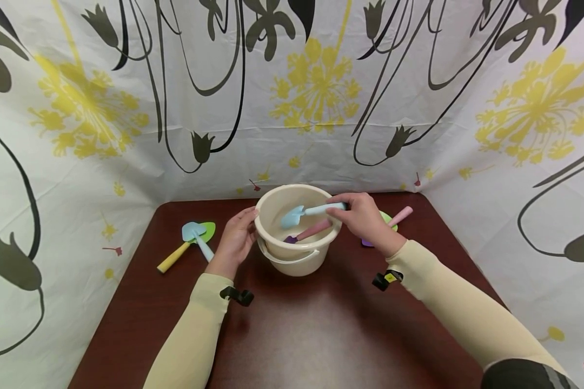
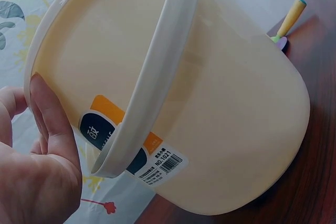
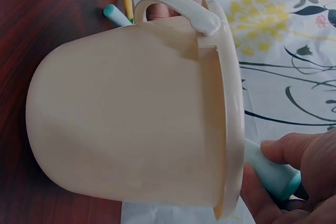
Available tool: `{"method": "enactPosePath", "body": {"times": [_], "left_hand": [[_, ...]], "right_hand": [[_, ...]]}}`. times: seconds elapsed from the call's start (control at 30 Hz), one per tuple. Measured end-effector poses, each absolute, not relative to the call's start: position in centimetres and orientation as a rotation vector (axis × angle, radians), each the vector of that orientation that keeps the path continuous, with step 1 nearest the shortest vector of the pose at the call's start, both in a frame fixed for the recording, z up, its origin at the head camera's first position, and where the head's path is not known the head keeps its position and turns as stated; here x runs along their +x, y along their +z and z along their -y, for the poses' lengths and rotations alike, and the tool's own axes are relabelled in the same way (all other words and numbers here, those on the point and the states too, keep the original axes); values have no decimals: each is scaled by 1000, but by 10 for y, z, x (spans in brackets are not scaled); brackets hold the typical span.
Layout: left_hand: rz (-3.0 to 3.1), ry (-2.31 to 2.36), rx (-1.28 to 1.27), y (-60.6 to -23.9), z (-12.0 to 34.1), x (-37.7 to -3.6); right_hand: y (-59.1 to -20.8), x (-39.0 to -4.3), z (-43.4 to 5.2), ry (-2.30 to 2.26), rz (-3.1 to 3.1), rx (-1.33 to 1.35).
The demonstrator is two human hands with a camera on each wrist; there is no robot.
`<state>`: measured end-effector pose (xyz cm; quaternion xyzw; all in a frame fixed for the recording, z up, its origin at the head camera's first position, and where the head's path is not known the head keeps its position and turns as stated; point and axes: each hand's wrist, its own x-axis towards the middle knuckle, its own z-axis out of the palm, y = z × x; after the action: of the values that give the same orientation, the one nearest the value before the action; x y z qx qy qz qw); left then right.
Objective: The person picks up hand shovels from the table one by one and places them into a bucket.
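A cream bucket (image 1: pixel 297 267) stands on the dark table, its handle hanging down at the front. My left hand (image 1: pixel 234 237) grips its rim on the left side; in the left wrist view the fingers (image 2: pixel 52 116) bend at the rim near a printed label (image 2: pixel 169 162). Over the bucket's mouth, my right hand (image 1: pixel 365 217) pinches the handle of a light blue toy shovel (image 1: pixel 292 217), blade pointing left. Inside the bucket lies another toy shovel (image 1: pixel 314 229) with a pink handle and purple blade. In the right wrist view, the bucket wall (image 3: pixel 126 114) hides the blue blade.
On the left of the table, a light blue toy shovel (image 1: pixel 204 248) crosses a green one with a yellow handle (image 1: pixel 174 256). Right of the bucket lie a pink handle (image 1: pixel 401 216) and green and purple parts, partly behind my right hand. A patterned curtain (image 1: pixel 292 156) surrounds the table.
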<state>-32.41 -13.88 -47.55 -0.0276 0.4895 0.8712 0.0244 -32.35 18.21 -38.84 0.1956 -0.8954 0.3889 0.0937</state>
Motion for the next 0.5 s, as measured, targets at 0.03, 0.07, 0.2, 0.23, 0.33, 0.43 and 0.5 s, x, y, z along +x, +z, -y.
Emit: {"method": "enactPosePath", "body": {"times": [0.03, 0.07, 0.2, 0.23, 0.33, 0.43, 0.5], "left_hand": [[-1512, 2696, -86, -476, 139, -324], [-1507, 2699, -87, -476, 139, -324], [-1497, 2702, -82, -476, 139, -324], [-1497, 2701, -82, -476, 139, -324], [-1507, 2694, -78, -476, 139, -324], [-1516, 2689, -82, -476, 139, -324], [-1519, 2686, -82, -477, 140, -325]], "right_hand": [[-389, -324, -180, 1163, 2664, 585], [-389, -325, -178, 1170, 2669, 592], [-391, -327, -172, 1180, 2695, 619], [-392, -328, -171, 1178, 2702, 627], [-392, -330, -167, 1153, 2717, 652], [-392, -332, -162, 1127, 2733, 679], [-392, -333, -159, 1100, 2748, 696]]}}
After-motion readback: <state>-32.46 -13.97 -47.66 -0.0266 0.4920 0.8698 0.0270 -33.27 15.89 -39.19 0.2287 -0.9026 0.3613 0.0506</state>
